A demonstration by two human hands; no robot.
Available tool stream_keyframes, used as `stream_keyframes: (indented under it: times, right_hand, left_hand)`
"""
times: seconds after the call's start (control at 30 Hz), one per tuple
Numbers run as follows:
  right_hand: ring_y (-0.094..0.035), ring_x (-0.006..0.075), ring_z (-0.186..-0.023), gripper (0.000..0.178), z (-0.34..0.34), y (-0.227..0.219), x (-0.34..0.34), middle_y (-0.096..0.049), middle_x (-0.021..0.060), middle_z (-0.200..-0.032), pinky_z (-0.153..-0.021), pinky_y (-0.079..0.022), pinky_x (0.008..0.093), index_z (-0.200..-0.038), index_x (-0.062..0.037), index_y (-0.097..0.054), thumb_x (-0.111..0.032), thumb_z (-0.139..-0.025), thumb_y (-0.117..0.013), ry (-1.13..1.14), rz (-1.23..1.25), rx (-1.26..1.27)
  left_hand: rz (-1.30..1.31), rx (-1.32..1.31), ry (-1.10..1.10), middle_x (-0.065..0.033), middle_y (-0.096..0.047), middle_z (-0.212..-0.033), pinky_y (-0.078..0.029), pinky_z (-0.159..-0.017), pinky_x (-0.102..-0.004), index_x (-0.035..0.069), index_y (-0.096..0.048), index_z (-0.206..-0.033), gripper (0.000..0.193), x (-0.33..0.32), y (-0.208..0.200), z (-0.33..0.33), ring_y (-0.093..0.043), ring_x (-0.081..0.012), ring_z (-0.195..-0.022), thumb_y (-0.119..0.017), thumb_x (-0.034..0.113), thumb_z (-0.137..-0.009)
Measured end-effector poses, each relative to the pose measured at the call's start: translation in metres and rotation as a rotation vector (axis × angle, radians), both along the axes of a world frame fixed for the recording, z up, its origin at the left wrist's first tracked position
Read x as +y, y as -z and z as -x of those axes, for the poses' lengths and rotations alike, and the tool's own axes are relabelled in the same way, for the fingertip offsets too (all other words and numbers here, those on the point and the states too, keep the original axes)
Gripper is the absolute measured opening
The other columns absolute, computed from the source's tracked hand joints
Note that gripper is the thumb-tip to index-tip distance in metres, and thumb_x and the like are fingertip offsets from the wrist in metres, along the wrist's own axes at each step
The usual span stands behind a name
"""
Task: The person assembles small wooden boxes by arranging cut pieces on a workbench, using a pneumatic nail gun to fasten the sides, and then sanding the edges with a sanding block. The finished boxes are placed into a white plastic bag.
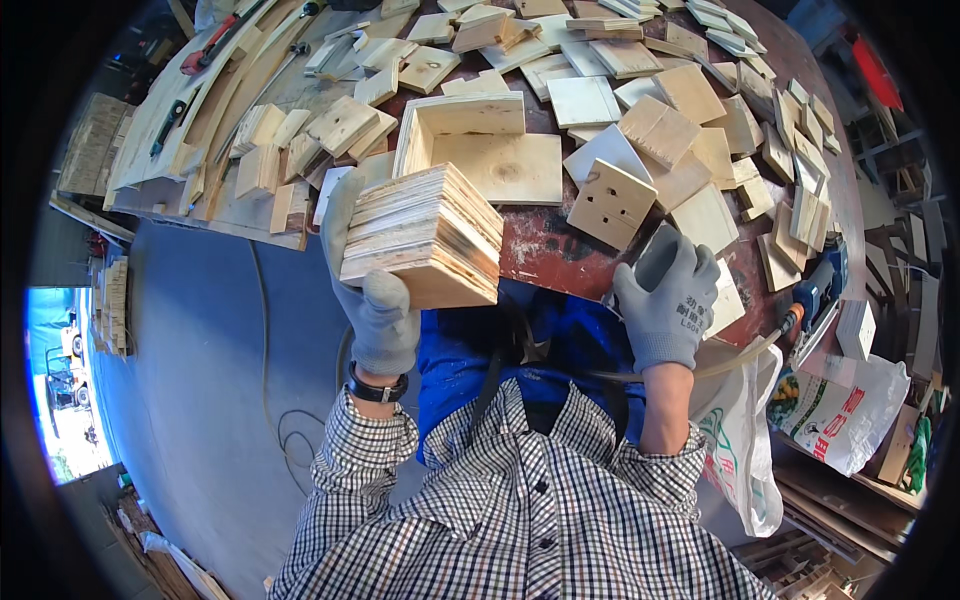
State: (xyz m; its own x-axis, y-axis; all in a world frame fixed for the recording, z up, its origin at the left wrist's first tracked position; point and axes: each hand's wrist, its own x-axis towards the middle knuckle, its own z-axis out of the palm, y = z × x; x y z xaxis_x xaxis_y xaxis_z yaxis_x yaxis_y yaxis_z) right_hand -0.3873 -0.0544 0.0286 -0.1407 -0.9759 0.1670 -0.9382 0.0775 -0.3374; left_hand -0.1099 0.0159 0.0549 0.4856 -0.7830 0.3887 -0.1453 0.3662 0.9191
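In my gloved left hand (375,318) is a thick stack of square plywood pieces (425,235), tilted, with layered edges toward me. Thumb and fingers wrap around its left side and bottom. My right hand (668,295), also in a grey glove, is at the table's near edge; its thumb and curled fingers stand apart, with nothing visible between them. Just above it, a square plywood piece with several small dark holes (612,203) leans on other pieces. Behind the stack stand upright boards forming a corner (465,115), beside a flat plywood piece (510,170).
Loose plywood pieces (585,100) cover much of the dark red table (545,250). Long boards (235,90) carry tools at the left. A blue power tool (820,285) with a hose lies at the right edge, above white sacks (845,410). A cable (265,330) runs along the floor.
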Motion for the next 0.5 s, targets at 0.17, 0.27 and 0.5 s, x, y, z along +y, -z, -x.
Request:
stream_keyframes:
  times: [0.17, 0.27, 0.5]
  right_hand:
    - [-0.054, 0.0473, -0.133, 0.085, 0.014, -0.004, 0.013, -0.044, 0.0248, -0.154, -0.105, -0.046, 0.0625, -0.15, -0.0087, -0.049, -0.04, -0.078, -0.083, -0.04, -0.006, 0.064]
    - [-0.055, 0.0476, -0.131, 0.086, 0.009, -0.014, 0.015, -0.045, 0.0259, -0.153, -0.105, -0.048, 0.0603, -0.15, -0.0088, -0.048, -0.039, -0.078, -0.084, -0.031, -0.123, 0.122]
    - [-0.058, 0.0428, -0.125, 0.08, 0.046, -0.021, 0.019, -0.056, 0.0258, -0.138, -0.11, -0.049, 0.0505, -0.15, -0.0012, -0.047, -0.016, -0.077, -0.076, -0.144, 0.013, -0.24]
  left_hand:
    - [-0.168, 0.507, 0.227, -0.0112, -0.051, -0.158, -0.041, -0.123, -0.0432, 0.006, -0.033, -0.166, 0.098, 0.018, 0.018, 0.003, -0.05, -0.0201, -0.144, -0.041, 0.08, -0.103]
    - [-0.015, 1.208, 0.585, -0.0166, -0.042, -0.169, -0.036, -0.127, -0.0553, 0.01, -0.038, -0.166, 0.096, 0.025, 0.037, 0.001, -0.046, -0.0325, -0.152, -0.059, 0.074, -0.098]
    - [-0.041, 1.673, 0.585, -0.0272, -0.049, -0.158, -0.037, -0.124, -0.0632, 0.006, -0.043, -0.163, 0.085, 0.028, 0.033, 0.034, -0.045, -0.048, -0.148, -0.067, 0.058, -0.099]
